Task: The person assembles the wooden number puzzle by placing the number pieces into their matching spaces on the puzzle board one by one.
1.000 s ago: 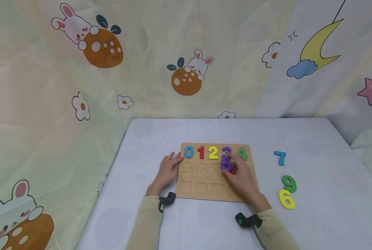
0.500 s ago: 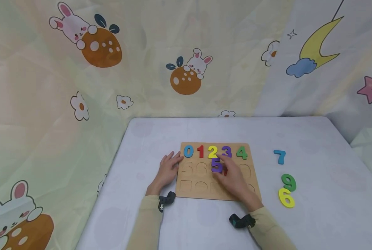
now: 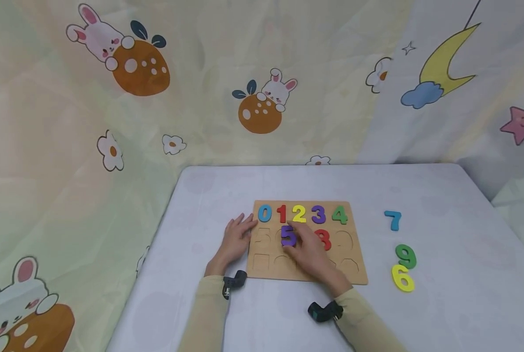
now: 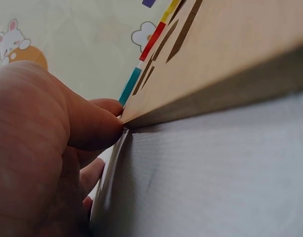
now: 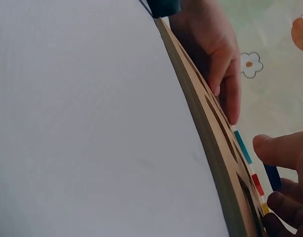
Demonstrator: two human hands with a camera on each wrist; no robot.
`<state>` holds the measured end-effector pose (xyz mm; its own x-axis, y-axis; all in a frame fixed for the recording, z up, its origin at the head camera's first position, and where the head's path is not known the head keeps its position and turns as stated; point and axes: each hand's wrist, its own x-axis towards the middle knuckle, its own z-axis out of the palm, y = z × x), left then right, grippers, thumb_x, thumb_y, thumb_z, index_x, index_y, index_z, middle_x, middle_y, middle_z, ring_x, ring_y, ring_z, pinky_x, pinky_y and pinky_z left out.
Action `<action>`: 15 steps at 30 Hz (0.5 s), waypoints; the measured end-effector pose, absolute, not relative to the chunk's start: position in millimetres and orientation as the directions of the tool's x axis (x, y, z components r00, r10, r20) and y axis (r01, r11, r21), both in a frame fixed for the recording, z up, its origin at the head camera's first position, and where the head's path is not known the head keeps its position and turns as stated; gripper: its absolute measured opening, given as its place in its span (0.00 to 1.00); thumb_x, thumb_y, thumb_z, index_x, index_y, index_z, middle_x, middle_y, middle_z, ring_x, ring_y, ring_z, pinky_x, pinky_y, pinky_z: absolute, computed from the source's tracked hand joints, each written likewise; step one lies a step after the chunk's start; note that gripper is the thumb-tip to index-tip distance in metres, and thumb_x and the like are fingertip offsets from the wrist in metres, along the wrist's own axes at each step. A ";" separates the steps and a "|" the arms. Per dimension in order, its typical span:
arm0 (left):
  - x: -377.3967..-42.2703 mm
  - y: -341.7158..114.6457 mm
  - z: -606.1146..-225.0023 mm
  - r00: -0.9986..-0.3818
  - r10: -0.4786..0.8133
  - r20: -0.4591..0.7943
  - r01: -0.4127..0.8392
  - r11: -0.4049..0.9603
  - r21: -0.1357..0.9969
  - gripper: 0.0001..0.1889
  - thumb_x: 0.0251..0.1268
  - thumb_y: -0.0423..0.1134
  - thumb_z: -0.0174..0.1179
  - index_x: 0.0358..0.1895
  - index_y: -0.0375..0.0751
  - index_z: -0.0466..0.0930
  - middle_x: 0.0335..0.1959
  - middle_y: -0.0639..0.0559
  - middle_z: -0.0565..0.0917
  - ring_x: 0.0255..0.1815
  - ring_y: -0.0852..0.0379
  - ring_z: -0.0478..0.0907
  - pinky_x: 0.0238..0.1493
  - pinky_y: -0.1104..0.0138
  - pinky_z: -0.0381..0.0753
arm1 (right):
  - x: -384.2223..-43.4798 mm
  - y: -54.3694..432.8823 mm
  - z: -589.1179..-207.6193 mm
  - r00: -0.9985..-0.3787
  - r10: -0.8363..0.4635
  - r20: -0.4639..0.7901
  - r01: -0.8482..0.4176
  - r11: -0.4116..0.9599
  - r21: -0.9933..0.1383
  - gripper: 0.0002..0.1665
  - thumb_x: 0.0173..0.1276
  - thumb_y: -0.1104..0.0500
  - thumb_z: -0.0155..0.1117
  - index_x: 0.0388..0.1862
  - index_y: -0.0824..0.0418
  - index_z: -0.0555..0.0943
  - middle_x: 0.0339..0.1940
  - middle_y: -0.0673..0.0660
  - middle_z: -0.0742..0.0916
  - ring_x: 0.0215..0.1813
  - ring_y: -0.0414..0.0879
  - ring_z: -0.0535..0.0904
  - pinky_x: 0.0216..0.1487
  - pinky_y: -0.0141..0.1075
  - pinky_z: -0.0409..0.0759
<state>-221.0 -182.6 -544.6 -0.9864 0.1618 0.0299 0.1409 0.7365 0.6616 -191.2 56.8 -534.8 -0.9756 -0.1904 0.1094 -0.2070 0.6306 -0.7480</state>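
A wooden number board (image 3: 268, 271) lies on the table, its top row filled with a blue 0 (image 3: 264, 213), a red 1 (image 3: 281, 213), a yellow 2 (image 3: 299, 213), a purple 3 (image 3: 318, 214) and a green 4 (image 3: 339, 215). Between thumb and fingers my right hand (image 3: 308, 252) pinches a purple number 5 (image 3: 288, 236) over the left part of the second row. Just right of that hand, a red 8 (image 3: 323, 239) sits in the second row, partly covered. At the board's left edge rests my left hand (image 3: 234, 240), its thumb (image 4: 99, 128) touching the side.
To the right of the board, a blue 7 (image 3: 393, 220), a green 9 (image 3: 405, 256) and a yellow 6 (image 3: 403, 278) lie loose on the white tabletop (image 3: 464, 234). The 9 and 6 touch or nearly touch. A patterned cloth (image 3: 200, 88) hangs behind the table.
My right hand has carried the purple 5 leftward, from below the 3 to below the 1. This has uncovered the red 8. The left hand stays put.
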 end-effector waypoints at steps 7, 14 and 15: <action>-219.0 -183.1 -546.0 -0.987 0.157 0.045 0.146 0.732 0.665 0.22 0.71 0.31 0.51 0.66 0.46 0.75 0.74 0.57 0.65 0.79 0.52 0.49 0.79 0.55 0.36 | -191.4 44.1 -538.8 -0.963 -0.230 0.137 -0.258 0.663 -0.702 0.42 0.57 0.53 0.76 0.70 0.52 0.70 0.65 0.51 0.78 0.67 0.48 0.73 0.67 0.45 0.74; -220.3 -181.5 -546.3 -0.984 0.169 0.058 0.165 0.743 0.649 0.21 0.70 0.31 0.51 0.65 0.46 0.75 0.74 0.56 0.65 0.79 0.50 0.50 0.79 0.53 0.37 | -190.4 34.3 -539.8 -0.949 -0.273 0.158 -0.307 0.685 -0.661 0.43 0.55 0.49 0.78 0.69 0.52 0.72 0.66 0.52 0.79 0.67 0.49 0.73 0.69 0.48 0.71; -220.6 -181.2 -545.9 -0.984 0.171 0.056 0.166 0.744 0.647 0.21 0.70 0.31 0.51 0.65 0.46 0.75 0.74 0.56 0.65 0.79 0.50 0.49 0.79 0.53 0.37 | -190.4 33.1 -540.0 -0.948 -0.275 0.159 -0.310 0.688 -0.657 0.43 0.55 0.49 0.78 0.69 0.52 0.72 0.65 0.52 0.79 0.67 0.49 0.73 0.69 0.49 0.71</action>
<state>-220.6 -181.2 -545.9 -0.9837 0.1710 0.0562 0.1664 0.7444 0.6467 -190.4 33.1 -540.0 -0.9481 -0.2754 0.1587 -0.3097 0.6876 -0.6568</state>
